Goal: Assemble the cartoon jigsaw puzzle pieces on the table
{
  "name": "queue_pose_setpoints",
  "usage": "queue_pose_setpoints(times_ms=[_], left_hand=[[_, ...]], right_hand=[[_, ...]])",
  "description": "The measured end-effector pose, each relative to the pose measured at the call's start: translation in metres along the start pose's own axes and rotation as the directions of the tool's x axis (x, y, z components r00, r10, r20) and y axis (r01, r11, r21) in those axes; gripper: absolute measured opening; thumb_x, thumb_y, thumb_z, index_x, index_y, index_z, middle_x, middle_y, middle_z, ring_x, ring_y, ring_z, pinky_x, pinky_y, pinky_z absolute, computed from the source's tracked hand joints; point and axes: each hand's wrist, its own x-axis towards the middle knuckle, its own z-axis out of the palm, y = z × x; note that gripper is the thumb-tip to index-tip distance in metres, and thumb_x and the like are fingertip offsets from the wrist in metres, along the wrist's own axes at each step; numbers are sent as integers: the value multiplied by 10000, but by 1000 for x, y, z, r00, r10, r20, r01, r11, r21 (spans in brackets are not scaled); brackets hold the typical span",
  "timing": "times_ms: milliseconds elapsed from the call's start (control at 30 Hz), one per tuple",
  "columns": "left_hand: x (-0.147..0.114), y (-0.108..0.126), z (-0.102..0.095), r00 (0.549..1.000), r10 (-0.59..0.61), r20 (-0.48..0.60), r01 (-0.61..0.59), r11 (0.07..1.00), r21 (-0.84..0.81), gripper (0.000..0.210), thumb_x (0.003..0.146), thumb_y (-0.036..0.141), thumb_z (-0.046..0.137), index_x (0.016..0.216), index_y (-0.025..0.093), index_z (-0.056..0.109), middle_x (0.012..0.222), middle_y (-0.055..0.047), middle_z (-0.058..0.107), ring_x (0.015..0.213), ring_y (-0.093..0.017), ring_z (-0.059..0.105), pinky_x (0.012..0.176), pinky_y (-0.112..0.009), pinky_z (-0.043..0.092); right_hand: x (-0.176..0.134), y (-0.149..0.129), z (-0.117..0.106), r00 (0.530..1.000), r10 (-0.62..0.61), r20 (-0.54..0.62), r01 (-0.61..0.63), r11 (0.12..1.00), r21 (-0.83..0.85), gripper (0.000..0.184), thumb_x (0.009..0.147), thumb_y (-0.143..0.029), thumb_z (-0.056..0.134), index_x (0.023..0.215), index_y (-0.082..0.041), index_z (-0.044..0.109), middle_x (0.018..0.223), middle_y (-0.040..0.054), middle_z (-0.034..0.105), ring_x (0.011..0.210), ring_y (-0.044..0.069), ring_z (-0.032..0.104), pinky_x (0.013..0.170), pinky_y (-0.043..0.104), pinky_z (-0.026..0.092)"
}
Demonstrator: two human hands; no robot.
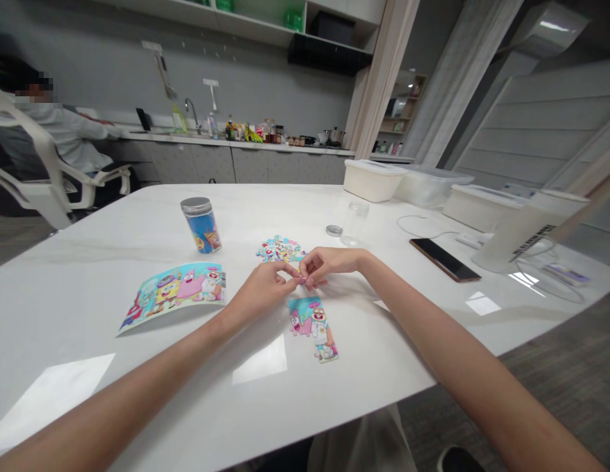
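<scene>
My left hand (270, 285) and my right hand (322, 265) meet above the table, fingertips pinched together on a small pinkish puzzle piece (302, 280). Just below them lies a partly joined jigsaw puzzle (312, 324) with cartoon figures, its lower part narrowing to a strip at the right. Behind my hands is a pile of loose puzzle pieces (278, 248), partly covered by my right hand. To the left, a curled picture sheet (180, 292) shows similar cartoon figures. A cartoon-printed jar with a metal lid (201, 225) stands upright beyond the sheet.
On the white table (152, 393) stand a clear jar (355, 223), its loose lid (334, 231), a phone (443, 258), a leaning whitish container (526, 233) and cables. Storage boxes (374, 180) line the far right edge. A person (71, 134) sits at the far left by a kitchen counter.
</scene>
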Motion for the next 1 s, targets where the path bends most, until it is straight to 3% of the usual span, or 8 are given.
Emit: queue_pose_setpoints(times_ms=[267, 433, 567, 733, 833, 1000], left_hand=[[1, 2, -2, 999, -30, 18, 29, 998, 48, 219, 829, 340, 555, 869, 175, 693, 431, 101, 333, 409, -81, 196, 459, -243, 134], [5, -4, -1, 1000, -5, 16, 5, 1000, 16, 251, 835, 372, 542, 860, 172, 693, 450, 93, 348, 423, -82, 211, 471, -249, 130], [6, -7, -2, 999, -50, -8, 50, 999, -21, 270, 836, 399, 551, 839, 171, 695, 432, 92, 331, 415, -82, 216, 466, -253, 134], [5, -5, -2, 995, -103, -17, 102, 994, -47, 256, 811, 404, 574, 803, 178, 694, 414, 87, 355, 388, -81, 249, 453, -249, 156], [5, -3, -4, 991, -128, -35, 127, 992, -23, 235, 792, 372, 570, 781, 175, 698, 430, 76, 399, 392, -83, 272, 451, -245, 189], [1, -1, -10, 994, -88, -65, 98, 982, 162, 231, 775, 356, 575, 797, 172, 713, 570, 10, 599, 482, -122, 455, 502, -244, 300]], right_hand=[[0, 1, -3, 999, 45, -3, -46, 999, -28, 267, 719, -334, 799, 782, -150, 616, 719, -10, 664, 638, 83, 584, 544, 206, 394], [-1, -2, -1, 999, 40, 1, -40, 998, -48, 263, 763, -361, 765, 820, -144, 628, 710, 1, 671, 625, 83, 587, 522, 196, 393], [-3, -4, -1, 1000, 18, 0, -18, 999, -37, 227, 788, -341, 731, 834, -151, 615, 690, 0, 669, 613, 85, 579, 508, 191, 394], [-3, -5, -2, 984, -64, -165, 54, 996, -66, 217, 793, -341, 704, 811, -152, 599, 644, -17, 630, 502, 63, 496, 445, 189, 332], [0, -4, -4, 916, -121, -383, 86, 990, -108, 211, 807, -348, 681, 831, -155, 598, 583, -43, 569, 433, 49, 396, 406, 199, 255], [5, 4, -14, 700, -78, -710, -46, 987, -154, 124, 810, -276, 634, 806, -154, 616, 590, -53, 479, 493, 60, 355, 445, 207, 254]])
